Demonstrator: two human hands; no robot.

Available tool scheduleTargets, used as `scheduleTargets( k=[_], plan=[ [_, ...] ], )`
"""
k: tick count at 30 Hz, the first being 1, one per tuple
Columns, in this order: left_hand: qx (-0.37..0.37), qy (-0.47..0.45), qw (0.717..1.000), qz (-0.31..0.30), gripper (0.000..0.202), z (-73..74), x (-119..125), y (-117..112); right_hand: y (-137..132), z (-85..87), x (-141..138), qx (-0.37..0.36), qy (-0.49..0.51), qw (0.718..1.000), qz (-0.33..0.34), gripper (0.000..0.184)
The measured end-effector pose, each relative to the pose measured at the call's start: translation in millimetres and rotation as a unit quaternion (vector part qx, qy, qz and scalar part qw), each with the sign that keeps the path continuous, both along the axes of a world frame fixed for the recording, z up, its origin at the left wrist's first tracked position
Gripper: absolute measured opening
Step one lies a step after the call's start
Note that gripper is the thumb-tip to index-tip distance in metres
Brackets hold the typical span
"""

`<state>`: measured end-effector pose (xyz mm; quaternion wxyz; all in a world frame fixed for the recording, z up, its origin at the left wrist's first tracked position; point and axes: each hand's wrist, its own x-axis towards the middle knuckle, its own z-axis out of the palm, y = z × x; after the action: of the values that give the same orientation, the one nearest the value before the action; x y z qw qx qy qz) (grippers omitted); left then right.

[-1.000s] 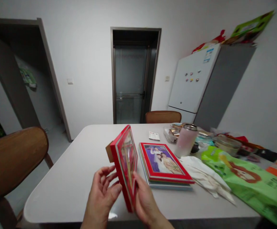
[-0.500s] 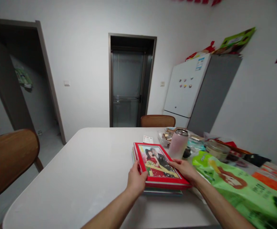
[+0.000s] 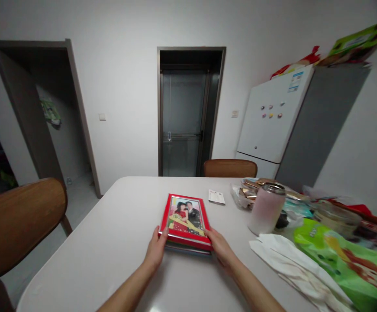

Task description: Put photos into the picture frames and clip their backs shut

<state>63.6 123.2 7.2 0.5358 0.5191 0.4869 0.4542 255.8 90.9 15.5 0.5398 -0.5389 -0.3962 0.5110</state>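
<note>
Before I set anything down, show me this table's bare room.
Free: the tabletop from the left hand to its left edge; a narrower strip between the red frame and pink bottle. Crowded: right side, with white cloth and green bag.

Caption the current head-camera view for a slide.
Left hand and right hand hold opposite sides of a red-framed picture atop a stack on a white table.

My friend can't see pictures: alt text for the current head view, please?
A person's left hand and right hand grip a red picture frame stacked atop flat items at a white table. At right: a pink bottle, white cloth, green package.
</note>
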Motion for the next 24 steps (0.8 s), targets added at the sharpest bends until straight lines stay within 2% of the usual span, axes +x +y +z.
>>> scheduleTargets(
  k=[3, 6, 9, 11, 13, 14, 16, 17, 18, 21, 22, 24],
  plan=[
    [0.018, -0.005, 0.999, 0.027, 0.056, 2.1, -28.8, 34.5, 49.6, -2.4, -35.2, 0.013, -0.014, 1.0, 0.014, 0.045],
    [0.03, -0.01, 0.998, 0.048, 0.054, 2.2, -47.9, 48.2, 81.4, -0.4, -53.2, 0.021, -0.035, 0.999, 0.024, 0.047],
    [0.038, -0.021, 0.997, 0.06, 0.05, -1.1, -61.2, 46.4, 91.8, 2.7, -52.5, 0.027, -0.059, 0.998, 0.013, 0.049],
    [0.034, -0.029, 0.996, 0.081, 0.05, -1.4, -70.1, 41.9, 89.6, 5.0, -45.9, 0.034, -0.077, 0.996, -0.021, 0.052],
    [0.029, -0.036, 0.992, 0.115, 0.055, 5.4, -77.6, 36.4, 81.2, 11.0, -42.2, 0.046, -0.094, 0.992, -0.071, 0.057],
    [0.032, -0.041, 0.99, 0.13, 0.059, 12.8, -79.4, 32.7, 74.6, 16.8, -43.7, 0.053, -0.103, 0.989, -0.094, 0.059],
    [0.056, -0.059, 0.987, 0.137, 0.064, 37.1, -76.2, 21.6, 56.2, 36.3, -56.2, 0.09, -0.108, 0.985, -0.105, 0.064],
    [0.075, -0.073, 0.987, 0.126, 0.063, 53.4, -70.8, 13.6, 44.4, 50.0, -66.6, 0.115, -0.105, 0.983, -0.093, 0.066],
    [0.095, -0.088, 0.986, 0.109, 0.062, 71.7, -63.2, 4.1, 31.3, 65.8, -78.7, 0.174, -0.067, 0.981, -0.048, 0.069],
    [0.149, -0.141, 0.978, 0.037, 0.065, 126.0, -34.9, -30.6, -9.6, 115.6, -112.8, 0.305, 0.065, 0.949, 0.051, 0.074],
    [0.187, -0.205, 0.96, -0.031, 0.07, 139.8, -26.9, -41.8, -21.5, 128.8, -120.4, 0.319, 0.097, 0.94, 0.068, 0.075],
    [0.215, -0.273, 0.931, -0.113, 0.077, 155.8, -16.6, -59.9, -39.1, 143.9, -128.1, 0.327, 0.14, 0.931, 0.08, 0.075]
  ],
)
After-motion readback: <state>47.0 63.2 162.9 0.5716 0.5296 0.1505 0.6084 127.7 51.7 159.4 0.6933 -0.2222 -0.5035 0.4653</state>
